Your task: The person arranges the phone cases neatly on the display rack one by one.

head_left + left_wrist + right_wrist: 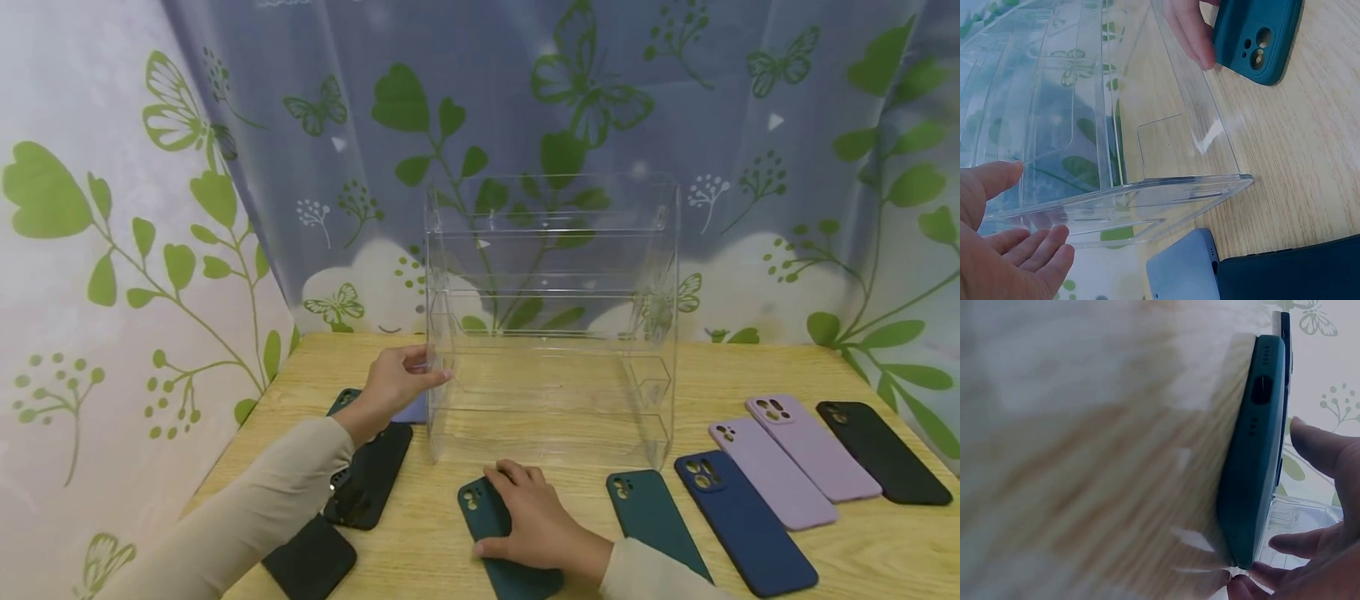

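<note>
A clear plastic tiered rack (pixel 555 454) stands on the wooden table. My left hand (pixel 401 379) is at its left side, the thumb extended by the front edge and the other fingers outside the side panel. In the left wrist view the left hand's fingers (pixel 1041 253) are loose and apart from the thumb; whether they touch the panel is unclear. With its thumb at the left edge and its fingers near the top, my right hand (pixel 540 517) holds a dark teal phone case (pixel 498 504) in front of the rack. In the right wrist view that case's port end (pixel 1263 394) shows.
To the right lie another teal case (pixel 652 508), a navy case (pixel 742 525), two lilac cases (pixel 776 475) (pixel 821 454) and a black case (pixel 885 454). Several dark cases (pixel 378 479) and a blue-lavender case (pixel 1188 265) lie left. A patterned curtain (pixel 360 125) hangs behind.
</note>
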`<state>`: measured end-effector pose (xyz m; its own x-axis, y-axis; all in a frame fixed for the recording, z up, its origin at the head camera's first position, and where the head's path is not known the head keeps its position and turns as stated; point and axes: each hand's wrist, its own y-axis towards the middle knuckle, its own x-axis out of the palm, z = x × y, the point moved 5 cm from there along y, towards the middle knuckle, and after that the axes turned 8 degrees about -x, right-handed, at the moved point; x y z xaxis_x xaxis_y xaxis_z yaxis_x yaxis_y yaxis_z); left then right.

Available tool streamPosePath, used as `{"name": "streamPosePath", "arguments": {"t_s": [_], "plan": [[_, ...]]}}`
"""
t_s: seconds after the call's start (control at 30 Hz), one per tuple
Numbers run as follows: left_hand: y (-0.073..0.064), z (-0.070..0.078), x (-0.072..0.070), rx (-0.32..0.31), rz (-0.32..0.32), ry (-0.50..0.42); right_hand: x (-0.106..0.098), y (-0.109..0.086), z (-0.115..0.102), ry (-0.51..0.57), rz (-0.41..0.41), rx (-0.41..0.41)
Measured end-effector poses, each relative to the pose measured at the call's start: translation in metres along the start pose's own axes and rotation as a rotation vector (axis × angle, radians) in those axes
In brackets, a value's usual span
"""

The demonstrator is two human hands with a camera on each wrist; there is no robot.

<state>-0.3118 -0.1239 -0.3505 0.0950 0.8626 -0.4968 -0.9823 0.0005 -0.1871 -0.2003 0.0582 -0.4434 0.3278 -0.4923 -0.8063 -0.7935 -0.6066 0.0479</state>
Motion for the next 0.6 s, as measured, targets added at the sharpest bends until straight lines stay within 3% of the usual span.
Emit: {"name": "streamPosePath", "arguments": {"t_s": [0.3, 0.6], "plan": [[-0.001, 0.0031, -0.0023, 0.015, -0.001, 0.019, 0.0028, 0.0015, -0.0052, -0.028, -0.055, -0.013], [0.0017, 0.0053, -0.0028, 0.019, 0.024, 0.061, 0.0033, 0.0014, -0.0041, -0.047, -0.051, 0.038]]}}
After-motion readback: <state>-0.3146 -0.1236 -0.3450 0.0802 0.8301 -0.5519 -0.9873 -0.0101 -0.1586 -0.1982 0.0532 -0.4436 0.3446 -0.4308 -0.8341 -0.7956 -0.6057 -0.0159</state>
